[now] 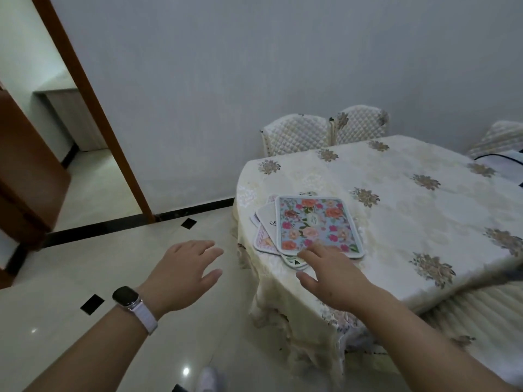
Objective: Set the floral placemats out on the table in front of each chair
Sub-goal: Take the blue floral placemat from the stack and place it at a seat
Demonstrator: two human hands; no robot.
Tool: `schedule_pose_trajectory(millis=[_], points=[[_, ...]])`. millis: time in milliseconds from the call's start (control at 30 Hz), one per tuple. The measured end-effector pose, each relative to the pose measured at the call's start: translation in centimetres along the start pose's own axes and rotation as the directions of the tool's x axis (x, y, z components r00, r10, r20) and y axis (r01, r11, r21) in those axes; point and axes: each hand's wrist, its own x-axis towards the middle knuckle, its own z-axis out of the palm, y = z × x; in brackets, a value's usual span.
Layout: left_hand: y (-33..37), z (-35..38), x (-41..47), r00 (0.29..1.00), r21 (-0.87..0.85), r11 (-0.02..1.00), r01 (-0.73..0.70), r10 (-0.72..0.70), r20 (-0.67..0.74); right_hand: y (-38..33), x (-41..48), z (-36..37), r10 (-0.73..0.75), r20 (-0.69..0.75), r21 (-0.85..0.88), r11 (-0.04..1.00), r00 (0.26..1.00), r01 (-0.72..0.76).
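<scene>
Stack of placemats [317, 224] lay on the table [424, 207], at its rounded corner nearest the camera, about 4 o'clock from frame centre. The top mat showed a floral print in full. The mats under it were fanned out at 9 o'clock and 6 o'clock with only edges visible. One pale one carried the letters "Be", the rest covered. Count of mats could not be told.

Right hand [331, 278] reached in from 5 o'clock, fingers spread and relaxed, holding nothing. Its fingertips [307, 253] lay over the top mat's near edge, but contact versus hovering was unclear because of blur. Left hand [181, 275] came from 7 o'clock over the floor [85, 264], well apart from the table, fingers loose and extended, holding nothing. A watch [127, 297] with a pale strap was on that wrist.

A cream cloth with flower motifs covered the table and hid its legs. Two quilted chairs [297, 134] stood at 12 o'clock of the stack against the wall [254, 66], their seats hidden by the table. A third chair [501, 137] at 2 o'clock was cut by the frame edge. A dark-trimmed item [506, 159] beside it was cropped and unidentifiable. A ribbed cream cover [481, 306] at 4 o'clock was partly under the cloth. The brown door frame [93, 108] was at 10 o'clock. A blurred shoe [208, 379] was at 6 o'clock.
</scene>
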Motion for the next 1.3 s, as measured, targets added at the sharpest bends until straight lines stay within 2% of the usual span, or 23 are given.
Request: schedule_pose_trajectory(millis=[200, 300, 533, 767, 867, 1033, 1300], points=[[-6.0, 2.8, 8.3, 0.988, -0.015, 0.988, -0.152, 0.152, -0.011, -0.9, 8.6, 2.3, 0.122, 0.038, 0.005, 0.992, 0.992, -0.122], [-9.0, 2.3, 12.5, 0.966, -0.082, 0.963, -0.258, 0.259, -0.007, -1.8, 12.6, 2.3, 0.2, 0.032, 0.018, 0.979, 0.979, -0.201], [-12.9, 2.1, 21.7, 0.904, -0.117, 0.897, -0.427, 0.425, -0.041, -2.8, 17.8, 2.2, 0.356, -0.022, 0.052, 0.934, 0.934, -0.355], [-11.7, 3.7, 27.8, 0.819, -0.099, 0.814, -0.573, 0.574, -0.027, -0.2, 18.1, 3.0, 0.496, -0.001, 0.093, 0.865, 0.868, -0.494], [-10.5, 4.8, 30.5, 0.793, -0.129, 0.787, -0.603, 0.61, 0.016, 1.8, 18.4, 4.1, 0.542, 0.05, 0.116, 0.831, 0.839, -0.544], [-8.7, 6.6, 35.2, 0.753, -0.158, 0.744, -0.649, 0.658, 0.004, 5.4, 19.5, 6.0, 0.592, 0.097, 0.17, 0.782, 0.8, -0.599], [-4.9, 9.3, 43.9, 0.672, -0.12, 0.68, -0.723, 0.733, 0.108, 10.8, 20.9, 8.3, 0.681, 0.072, 0.276, 0.688, 0.729, -0.671]])
